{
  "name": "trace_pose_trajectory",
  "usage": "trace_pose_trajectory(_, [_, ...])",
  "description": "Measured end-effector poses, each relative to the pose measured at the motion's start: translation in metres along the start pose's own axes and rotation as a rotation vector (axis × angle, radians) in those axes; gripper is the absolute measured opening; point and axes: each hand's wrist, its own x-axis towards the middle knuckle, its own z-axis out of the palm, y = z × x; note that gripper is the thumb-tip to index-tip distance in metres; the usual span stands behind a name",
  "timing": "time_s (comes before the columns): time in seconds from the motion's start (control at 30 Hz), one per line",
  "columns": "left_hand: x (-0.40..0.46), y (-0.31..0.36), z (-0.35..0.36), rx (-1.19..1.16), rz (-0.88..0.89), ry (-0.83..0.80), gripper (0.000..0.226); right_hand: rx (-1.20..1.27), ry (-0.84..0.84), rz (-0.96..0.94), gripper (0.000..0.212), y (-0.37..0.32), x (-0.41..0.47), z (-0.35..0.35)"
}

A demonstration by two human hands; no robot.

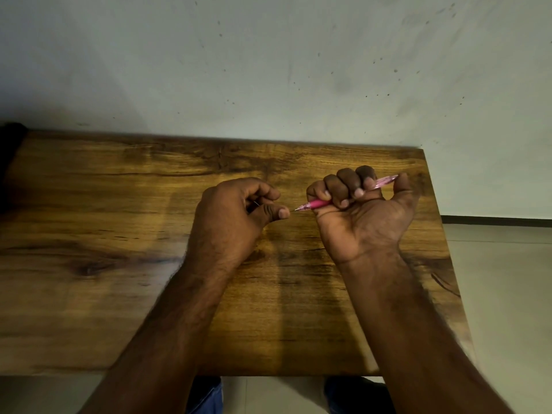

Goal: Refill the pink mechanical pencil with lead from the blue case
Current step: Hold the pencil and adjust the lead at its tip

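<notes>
My right hand (355, 204) is fisted palm-up around the pink mechanical pencil (316, 203), thumb resting on its clear rear end at the upper right. The pencil's metal tip points left, toward my left hand (236, 210). That hand pinches a thin dark lead (257, 203) between thumb and forefinger, with the thumb tip almost touching the pencil's tip. Both hands hover over the middle of the wooden table (119, 264). The blue case is not in view.
The table's right edge (442, 249) drops to a pale tiled floor. A grey speckled wall (268, 70) rises directly behind the table. My legs in blue jeans (206, 395) show below the front edge.
</notes>
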Motion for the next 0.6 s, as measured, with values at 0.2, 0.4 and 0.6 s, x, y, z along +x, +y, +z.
trace_pose_trajectory(0.2, [0.0, -0.001, -0.002, -0.011, -0.002, 0.018, 0.018, -0.002, 0.003, 0.0, 0.054, 0.0, 0.0, 0.0])
trace_pose_trajectory(0.4, [0.003, -0.005, -0.006, 0.011, 0.005, 0.055, 0.014, -0.003, 0.012, 0.01, 0.055, 0.0, 0.0, 0.001])
trace_pose_trajectory(0.6, [0.005, -0.011, -0.006, 0.047, -0.027, 0.066, 0.013, -0.008, 0.005, 0.032, 0.055, 0.0, -0.001, 0.001])
